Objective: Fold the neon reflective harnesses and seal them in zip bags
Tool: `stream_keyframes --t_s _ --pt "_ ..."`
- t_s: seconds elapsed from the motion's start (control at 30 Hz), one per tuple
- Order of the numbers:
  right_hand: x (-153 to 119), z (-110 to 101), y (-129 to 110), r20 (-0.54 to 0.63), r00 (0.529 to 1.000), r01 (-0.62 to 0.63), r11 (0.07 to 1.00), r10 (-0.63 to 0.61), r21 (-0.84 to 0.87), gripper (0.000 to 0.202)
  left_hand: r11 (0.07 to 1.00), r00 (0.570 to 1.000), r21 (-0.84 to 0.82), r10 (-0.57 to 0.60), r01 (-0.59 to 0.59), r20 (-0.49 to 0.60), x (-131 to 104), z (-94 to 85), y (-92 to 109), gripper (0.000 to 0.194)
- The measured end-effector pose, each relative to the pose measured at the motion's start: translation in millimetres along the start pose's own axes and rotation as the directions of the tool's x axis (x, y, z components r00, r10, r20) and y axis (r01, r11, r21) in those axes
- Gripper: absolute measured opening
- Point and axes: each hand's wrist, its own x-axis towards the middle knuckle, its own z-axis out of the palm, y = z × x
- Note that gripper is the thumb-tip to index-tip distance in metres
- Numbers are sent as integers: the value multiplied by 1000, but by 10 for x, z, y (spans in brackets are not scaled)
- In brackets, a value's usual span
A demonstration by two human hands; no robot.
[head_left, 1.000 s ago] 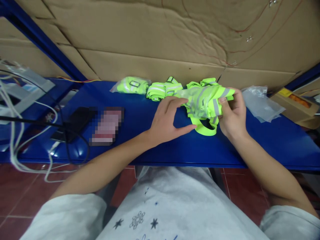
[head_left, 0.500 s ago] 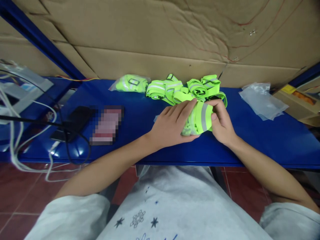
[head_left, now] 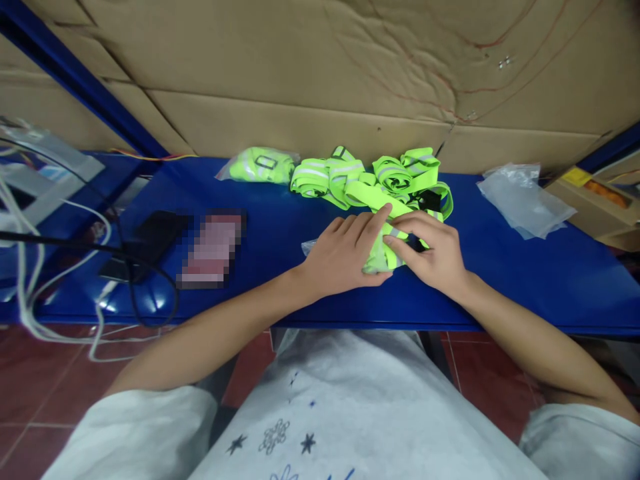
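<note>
Between my hands is a bundled neon-yellow reflective strap [head_left: 381, 255], partly inside a clear plastic bag [head_left: 309, 247] whose edge sticks out left of my hand. My left hand [head_left: 340, 257] lies over the bagged part, fingers closed around it. From the right, my right hand [head_left: 435, 250] pinches the strap's other end between thumb and fingers. Much of the bundle is covered by my fingers. Just behind, a pile of rolled neon-yellow reflective straps [head_left: 350, 181] with black buckles lies on the blue table [head_left: 270, 233].
A filled clear bag of neon strap [head_left: 263, 165] lies back left. Flat clear bags [head_left: 527, 203] are stacked at right, beside a cardboard box [head_left: 595, 207]. A dark phone [head_left: 145, 247], a blurred-out pink item [head_left: 213, 250] and white cables [head_left: 25, 280] occupy the left.
My right hand has moved left, closer to my left hand, with its fingers now over the strap bundle. The wide grey-striped strap end that showed between my hands is mostly covered.
</note>
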Motion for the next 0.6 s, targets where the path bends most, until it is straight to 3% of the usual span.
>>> stream_keyframes --t_s 0.2,0.37,0.43,0.6 --pt "-12 44 42 36 999 -14 1000 14 24 16 1000 1000 -21 3 -2 30 -7 56 6 111" --pt "25 -51 22 44 993 -117 990 113 85 23 1000 999 -2 -8 8 51 14 -35 17 119" --pt "29 -83 25 35 994 -103 992 101 74 22 998 998 18 -56 56 40 25 -61 -7 120" --pt "35 -61 105 95 995 -6 991 -6 130 12 993 987 -37 -106 111 122 58 -28 -124 92"
